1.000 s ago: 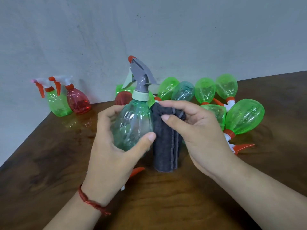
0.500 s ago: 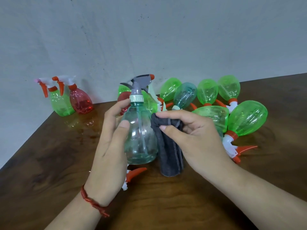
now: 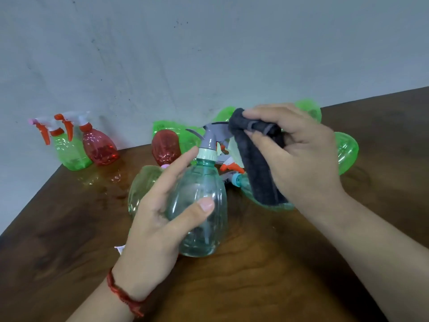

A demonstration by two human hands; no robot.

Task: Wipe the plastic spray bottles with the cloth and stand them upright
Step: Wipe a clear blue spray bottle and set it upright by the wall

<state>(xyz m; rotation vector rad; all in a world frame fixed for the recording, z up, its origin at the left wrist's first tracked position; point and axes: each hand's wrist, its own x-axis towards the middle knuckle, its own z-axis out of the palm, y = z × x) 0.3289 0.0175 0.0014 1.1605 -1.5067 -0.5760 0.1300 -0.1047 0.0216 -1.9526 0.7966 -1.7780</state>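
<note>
**Head view.** My left grip curls round the belly of the clear spray bottle, thumb across the front. It holds the bottle upright, base at or just above the desk; I cannot tell whether they touch.

**Change over the last second:** my right grip, pinching the folded grey cloth, has risen from the bottle's flank to its grey trigger head. The cloth's upper fold now meets the nozzle end. I judge the body wiped and the head now being wiped. Once that is done, this bottle can join the finished ones.

**Finished ones:** a green bottle and a red bottle stand upright by the wall at far left, well apart from both grips.

**Unwiped heap:** it lies behind and to the right of the held bottle. It includes a lying red bottle, a pale bottle just beside my left fingers, and green bottles partly hidden by the right grip. The heap crowds the space behind, while the way left to the standing pair looks open.
</note>
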